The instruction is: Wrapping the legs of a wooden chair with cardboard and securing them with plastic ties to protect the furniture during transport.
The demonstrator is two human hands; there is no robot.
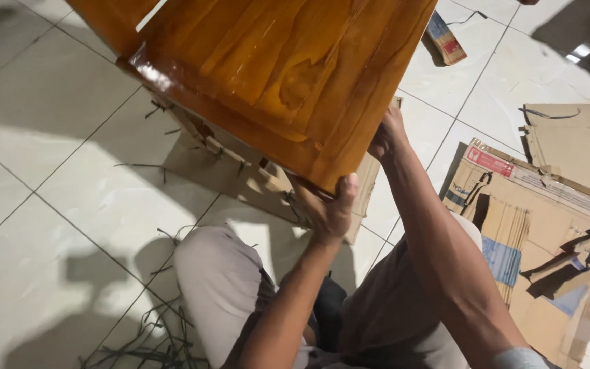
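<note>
White floor tiles (49,205) lie under a shiny orange-brown wooden panel (274,75), tilted, its long side running from 7 to 1 o'clock. Left hand (332,208) is closed on its low corner, and right hand (387,137) grips the edge, likely keeping it up off the torn brown cardboard (554,225) at 3 o'clock

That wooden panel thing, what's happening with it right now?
A person seated on the white tiled floor holds a glossy orange-brown wooden panel tilted above their knees. The left hand grips its lower corner, thumb on the face; the right hand steadies the right edge. Flattened brown cardboard lies beneath it, more torn cardboard sheets lie at the right, and dark strapping strips litter the floor.
</note>
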